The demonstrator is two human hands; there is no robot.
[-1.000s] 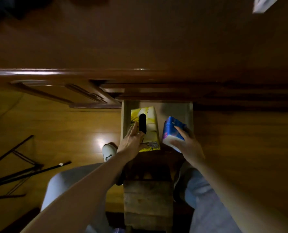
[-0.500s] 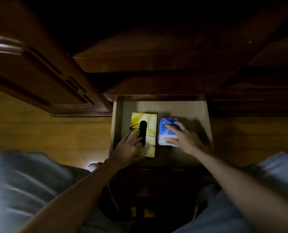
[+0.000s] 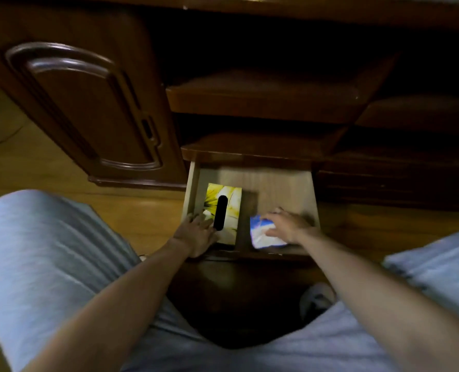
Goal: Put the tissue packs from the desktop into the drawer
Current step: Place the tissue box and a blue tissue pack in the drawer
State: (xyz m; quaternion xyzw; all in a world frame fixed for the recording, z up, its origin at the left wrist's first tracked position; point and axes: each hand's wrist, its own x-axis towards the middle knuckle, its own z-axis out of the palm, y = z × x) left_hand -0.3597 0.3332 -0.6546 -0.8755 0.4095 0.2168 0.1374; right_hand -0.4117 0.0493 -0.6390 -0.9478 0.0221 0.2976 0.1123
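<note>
An open drawer (image 3: 276, 181) with a pale wooden bottom is pulled out below the dark desk. A yellow tissue pack (image 3: 228, 202) with a black oval slot lies flat in its left half. My left hand (image 3: 196, 232) rests on that pack's near left corner, fingers spread. A blue and white tissue pack (image 3: 263, 234) lies at the drawer's near right, blurred. My right hand (image 3: 290, 226) covers its right side with the fingers draped over it.
A dark wooden cabinet door (image 3: 83, 108) stands to the left of the drawer. Closed drawer fronts (image 3: 263, 103) stack above the open one. My grey-clad knees (image 3: 48, 251) flank the view, and a white shoe (image 3: 317, 299) shows on the floor.
The view has tilted further down and closer. The blue pack has slid toward the drawer's near right corner under my right hand. My left hand stays on the yellow pack.
</note>
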